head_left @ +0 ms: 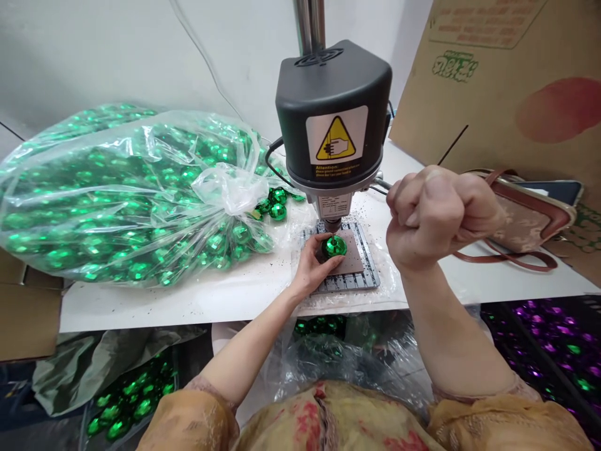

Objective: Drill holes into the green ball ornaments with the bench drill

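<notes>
My left hand (312,266) is closed around a shiny green faceted ball (335,245), holding it on the ribbed base plate (364,275) right under the tip of a small bench press machine (332,119). My right hand (434,213) is clenched in a fist to the right of the machine, wrapped round its lever handle (381,183), of which only a short metal stub shows.
A big clear plastic bag (122,188) full of green balls lies on the white table at left, some spilled by the machine. Cardboard box (507,81) and a brown purse (526,219) stand at right. Bags of green and purple balls sit below the table.
</notes>
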Available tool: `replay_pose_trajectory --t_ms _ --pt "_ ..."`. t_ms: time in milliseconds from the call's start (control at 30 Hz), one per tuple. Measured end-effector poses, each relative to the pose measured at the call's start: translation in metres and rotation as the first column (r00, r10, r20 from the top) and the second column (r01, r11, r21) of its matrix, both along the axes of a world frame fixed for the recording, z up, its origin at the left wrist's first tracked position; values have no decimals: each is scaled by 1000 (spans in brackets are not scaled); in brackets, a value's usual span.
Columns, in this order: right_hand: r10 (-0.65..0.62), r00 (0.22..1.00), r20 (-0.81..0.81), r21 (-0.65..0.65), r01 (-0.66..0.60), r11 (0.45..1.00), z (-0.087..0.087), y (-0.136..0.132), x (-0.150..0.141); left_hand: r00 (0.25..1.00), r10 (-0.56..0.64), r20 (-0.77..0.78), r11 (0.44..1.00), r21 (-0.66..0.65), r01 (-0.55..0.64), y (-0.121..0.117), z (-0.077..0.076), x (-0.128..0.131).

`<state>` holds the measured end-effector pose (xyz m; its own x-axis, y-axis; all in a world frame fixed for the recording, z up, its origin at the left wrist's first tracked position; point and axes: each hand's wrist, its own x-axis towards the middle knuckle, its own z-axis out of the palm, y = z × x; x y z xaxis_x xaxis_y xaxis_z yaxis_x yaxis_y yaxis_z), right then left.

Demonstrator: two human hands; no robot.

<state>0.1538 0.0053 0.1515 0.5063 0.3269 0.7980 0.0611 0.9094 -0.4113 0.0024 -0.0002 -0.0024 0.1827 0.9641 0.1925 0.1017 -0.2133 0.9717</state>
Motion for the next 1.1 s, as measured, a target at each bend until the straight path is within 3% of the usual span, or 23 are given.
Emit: replay_pose_trajectory --t_ms 267,600,700,800,933,1000,1067,1100 --pt "71 997 23 170 -74 983 -16 7 3 1000 13 11 1000 9 -13 -2 2 1" --pt "5 998 59 249 -19 968 -30 9 4 1000 13 20 1000 6 -13 -2 0 1" --pt "-7 1000 -4 215 7 977 -19 8 1 999 22 25 1000 -5 -22 -1 1 3" --pt "-55 996 -64 47 58 997 7 9 -1 998 58 20 998 5 -58 -3 6 5" --pt "-61 995 -74 -71 55 996 35 10 -3 950 285 -125 951 164 -263 -28 14 1" --pt "-55 996 -72 -86 49 995 40 9 -3 938 262 -229 935 300 -188 -53 13 -4" --pt "-56 995 -78 -92 49 995 39 9 -4 922 111 -372 891 447 73 -81 6 -10" --pt "-58 995 -82 -94 50 994 38 8 -4 886 52 -460 834 508 214 -94 1 -12"
